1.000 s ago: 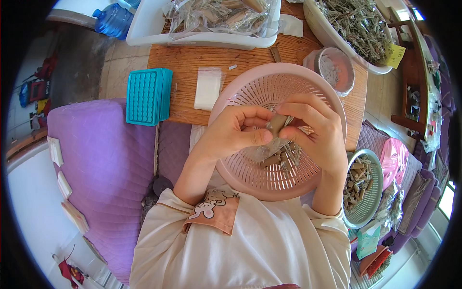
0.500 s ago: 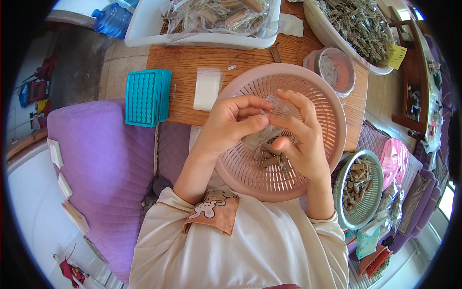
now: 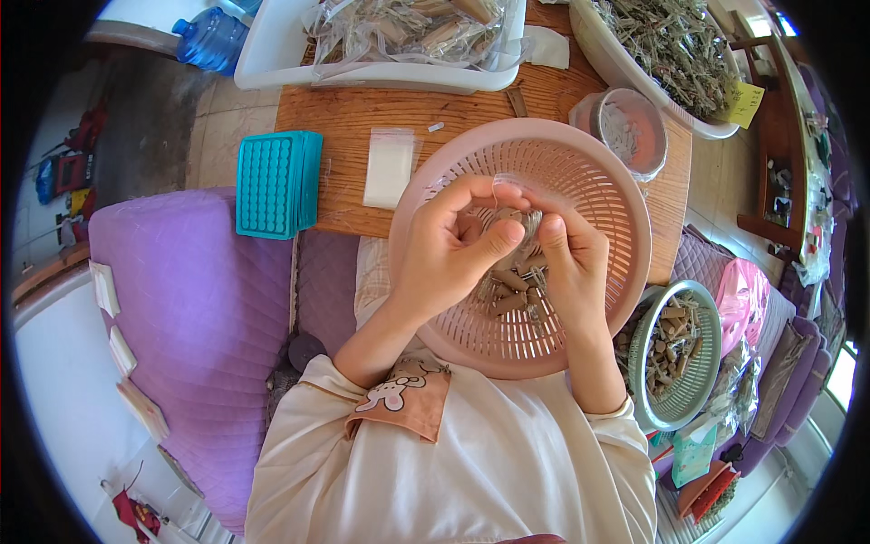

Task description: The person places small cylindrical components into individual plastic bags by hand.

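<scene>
Over a pink slotted basket (image 3: pixel 640 263), my left hand (image 3: pixel 458 243) and my right hand (image 3: pixel 573 258) meet at a small clear plastic bag (image 3: pixel 527 218). Thumbs and fingertips of both hands pinch its edges. Thin pale pieces seem to show through the plastic; fingers cover much of it. Beneath the hands, several short brown cylinders (image 3: pixel 510 304) lie with thin pale pieces on the basket's bottom. To the left on the wooden table is a stack of flat clear bags (image 3: pixel 390 170).
Teal trays (image 3: pixel 272 186) are stacked at the table's left edge. A white bin (image 3: pixel 381 78) of bagged brown pieces and a tub (image 3: pixel 594 41) of thin clippings stand behind. A pink-toned clear cup (image 3: pixel 648 136) is at back right; a green basket (image 3: pixel 716 344) of brown pieces sits right.
Both hands have come closer together around the bag. My right fingers, spread before, are now drawn in with the thumb against the bag; my left hand has shifted slightly right.
</scene>
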Demonstrator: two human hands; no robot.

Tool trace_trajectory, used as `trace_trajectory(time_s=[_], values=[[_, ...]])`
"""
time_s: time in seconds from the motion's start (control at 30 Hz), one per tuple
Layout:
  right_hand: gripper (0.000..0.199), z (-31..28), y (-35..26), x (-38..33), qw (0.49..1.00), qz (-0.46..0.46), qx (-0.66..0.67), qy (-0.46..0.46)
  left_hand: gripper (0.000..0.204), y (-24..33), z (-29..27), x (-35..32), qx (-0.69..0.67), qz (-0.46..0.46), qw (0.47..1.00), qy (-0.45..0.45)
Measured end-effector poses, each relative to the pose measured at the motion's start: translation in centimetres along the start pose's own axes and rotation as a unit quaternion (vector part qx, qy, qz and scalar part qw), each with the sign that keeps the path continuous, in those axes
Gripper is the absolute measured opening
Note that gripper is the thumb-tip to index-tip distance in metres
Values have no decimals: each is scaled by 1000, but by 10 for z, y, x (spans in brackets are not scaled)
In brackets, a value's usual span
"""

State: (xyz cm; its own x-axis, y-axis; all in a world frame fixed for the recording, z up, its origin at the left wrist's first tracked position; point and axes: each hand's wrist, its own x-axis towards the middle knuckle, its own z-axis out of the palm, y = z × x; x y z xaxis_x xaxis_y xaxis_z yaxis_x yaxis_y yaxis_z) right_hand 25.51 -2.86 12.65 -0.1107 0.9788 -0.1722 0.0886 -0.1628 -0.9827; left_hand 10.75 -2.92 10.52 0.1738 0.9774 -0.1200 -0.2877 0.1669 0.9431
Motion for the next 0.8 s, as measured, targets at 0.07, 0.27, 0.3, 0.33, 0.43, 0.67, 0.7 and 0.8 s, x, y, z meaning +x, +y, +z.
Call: trace_trajectory(time_s=[0.07,0.27,0.3,0.33,0.43,0.67,0.7,0.8], values=[[22,-3,-2,-2,999,6,-47,5,31,9,6,-4,120,73,987,82],[23,2,-12,-7,981,-103,-165,-18,23,22,7,-1,447,380,805,89],[23,2,-13,-8,971,-127,-199,-26,25,21,6,0,457,384,799,74],[23,2,-13,-9,971,-127,-200,-25,28,22,7,1,466,389,793,57],[22,-2,-13,-11,942,-177,-283,-30,24,23,7,2,463,386,797,39],[22,-6,-25,-18,912,-218,-343,-60,12,23,-13,9,410,329,851,1],[21,-8,-26,-20,923,-221,-309,-61,11,24,-24,13,364,261,887,108],[19,-12,-22,-26,961,-137,-238,-36,10,24,-33,14,247,224,921,200]])
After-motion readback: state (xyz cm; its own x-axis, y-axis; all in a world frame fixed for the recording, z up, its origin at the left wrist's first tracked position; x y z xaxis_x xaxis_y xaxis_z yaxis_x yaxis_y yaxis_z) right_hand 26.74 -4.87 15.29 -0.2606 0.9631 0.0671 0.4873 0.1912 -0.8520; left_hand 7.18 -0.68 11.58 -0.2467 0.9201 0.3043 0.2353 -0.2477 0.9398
